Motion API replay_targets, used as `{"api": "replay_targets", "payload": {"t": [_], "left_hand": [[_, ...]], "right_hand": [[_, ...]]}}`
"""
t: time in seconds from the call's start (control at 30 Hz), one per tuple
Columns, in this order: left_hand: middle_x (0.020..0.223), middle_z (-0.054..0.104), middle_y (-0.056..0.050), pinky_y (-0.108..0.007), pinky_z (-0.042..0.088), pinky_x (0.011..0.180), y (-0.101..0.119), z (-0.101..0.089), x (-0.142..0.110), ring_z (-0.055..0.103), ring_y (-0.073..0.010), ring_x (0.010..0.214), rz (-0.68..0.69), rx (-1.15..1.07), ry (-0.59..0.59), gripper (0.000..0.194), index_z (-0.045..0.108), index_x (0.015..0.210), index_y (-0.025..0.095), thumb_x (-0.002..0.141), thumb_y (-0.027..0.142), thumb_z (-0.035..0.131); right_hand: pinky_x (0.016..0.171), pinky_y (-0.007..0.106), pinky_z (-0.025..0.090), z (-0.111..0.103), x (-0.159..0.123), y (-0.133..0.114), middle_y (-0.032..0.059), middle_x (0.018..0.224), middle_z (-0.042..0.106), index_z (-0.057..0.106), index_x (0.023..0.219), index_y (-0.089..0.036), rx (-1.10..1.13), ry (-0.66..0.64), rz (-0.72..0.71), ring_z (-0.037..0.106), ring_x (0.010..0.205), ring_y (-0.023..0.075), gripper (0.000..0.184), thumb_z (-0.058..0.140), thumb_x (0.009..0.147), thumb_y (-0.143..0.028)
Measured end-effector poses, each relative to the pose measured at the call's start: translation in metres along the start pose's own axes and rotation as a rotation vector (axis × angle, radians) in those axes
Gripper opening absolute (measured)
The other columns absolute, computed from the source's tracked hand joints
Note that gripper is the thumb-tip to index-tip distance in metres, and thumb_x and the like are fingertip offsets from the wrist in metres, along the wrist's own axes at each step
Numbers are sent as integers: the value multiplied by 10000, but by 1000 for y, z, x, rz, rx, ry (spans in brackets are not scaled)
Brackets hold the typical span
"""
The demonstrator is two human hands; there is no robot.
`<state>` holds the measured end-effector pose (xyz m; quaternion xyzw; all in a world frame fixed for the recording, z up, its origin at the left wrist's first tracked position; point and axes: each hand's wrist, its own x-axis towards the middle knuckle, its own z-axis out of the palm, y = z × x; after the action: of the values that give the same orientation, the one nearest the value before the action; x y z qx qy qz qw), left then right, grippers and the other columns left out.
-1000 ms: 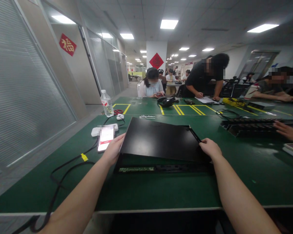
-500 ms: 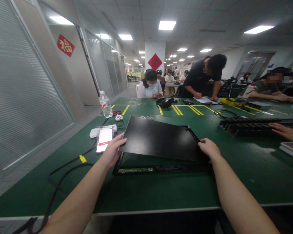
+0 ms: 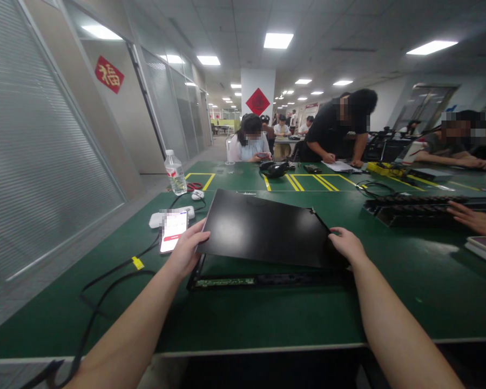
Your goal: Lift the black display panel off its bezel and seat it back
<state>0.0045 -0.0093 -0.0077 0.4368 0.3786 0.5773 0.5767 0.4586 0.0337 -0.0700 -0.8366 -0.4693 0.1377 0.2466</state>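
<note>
A flat black panel (image 3: 263,229) is tilted up at its near edge above a black frame (image 3: 267,280) that lies on the green table (image 3: 267,319). My left hand (image 3: 187,249) grips the panel's near left corner, fingers curled round the edge. My right hand (image 3: 347,246) grips the near right corner in the same way. A narrow green circuit strip (image 3: 225,282) shows in the frame's front rail, under the raised panel.
A lit phone (image 3: 172,231) on a white device, a water bottle (image 3: 175,173), red scissors and black cables lie to the left. Another person's hand (image 3: 476,220) rests by a black unit (image 3: 421,209) on the right. Several people are at tables farther back.
The panel's far right corner has lifted slightly and now covers more of the frame's right rail. Both hands keep their grip at the near corners.
</note>
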Motion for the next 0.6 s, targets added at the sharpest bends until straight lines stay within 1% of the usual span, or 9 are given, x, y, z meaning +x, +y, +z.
{"api": "replay_targets", "payload": {"t": [0.13, 0.23, 0.3, 0.37, 0.43, 0.5, 0.57, 0.6], "left_hand": [[1195, 815, -119, -413, 600, 952, 2, 3, -3, 735, -388, 1160, 18, -1, -1, 694, 788, 1288, 166, 608, 263, 885], [1234, 805, -122, -418, 589, 990, 2, 5, -5, 722, -392, 1194, 31, -20, -1, 730, 775, 1318, 170, 600, 252, 883], [1236, 804, -125, -427, 587, 998, 2, 6, -5, 718, -397, 1203, 36, -25, 1, 754, 763, 1339, 171, 598, 249, 879], [1224, 807, -125, -433, 588, 996, 2, 6, -5, 718, -401, 1203, 39, -24, 2, 763, 756, 1351, 171, 601, 249, 871], [1211, 811, -121, -433, 589, 993, 1, 5, -5, 717, -401, 1204, 41, -23, 7, 754, 758, 1348, 172, 605, 249, 858], [1193, 816, -115, -428, 592, 984, 0, 4, -4, 717, -400, 1200, 46, -28, 24, 723, 772, 1320, 169, 604, 244, 838], [1167, 822, -105, -419, 598, 966, 0, 1, -1, 720, -396, 1190, 58, -46, 54, 670, 792, 1270, 166, 604, 241, 814], [1148, 825, -99, -413, 603, 953, 1, -1, 0, 723, -391, 1178, 66, -63, 73, 634, 803, 1234, 166, 605, 243, 801]], "right_hand": [[886, 381, 575, 1, 1, 1, 90, 1127, 788, 760, 1278, -253, 32, -8, -3, 736, 1033, 289, 429, 562, 917, -373], [890, 375, 566, 2, 3, 1, 86, 1013, 791, 771, 1232, -231, 62, 4, -12, 734, 1014, 284, 408, 558, 917, -380], [891, 368, 565, 3, 3, 1, 74, 937, 782, 781, 1161, -230, 100, 25, -16, 734, 1000, 278, 364, 584, 895, -379], [887, 370, 568, 4, 3, -1, 66, 915, 777, 781, 1076, -232, 177, 37, -13, 733, 1000, 278, 311, 626, 854, -385], [871, 365, 574, 4, 2, -2, 71, 952, 783, 773, 987, -237, 296, 35, -2, 729, 1024, 279, 255, 658, 811, -381], [847, 362, 582, 2, 0, -4, 88, 986, 786, 760, 910, -235, 429, 17, 42, 726, 1039, 284, 212, 659, 790, -378], [823, 373, 592, -1, -3, -8, 107, 963, 780, 757, 883, -226, 526, -4, 90, 729, 1024, 299, 221, 645, 786, -390], [812, 384, 598, -4, -4, -9, 113, 936, 774, 762, 898, -220, 551, -11, 84, 732, 1008, 308, 247, 641, 786, -402]]}}
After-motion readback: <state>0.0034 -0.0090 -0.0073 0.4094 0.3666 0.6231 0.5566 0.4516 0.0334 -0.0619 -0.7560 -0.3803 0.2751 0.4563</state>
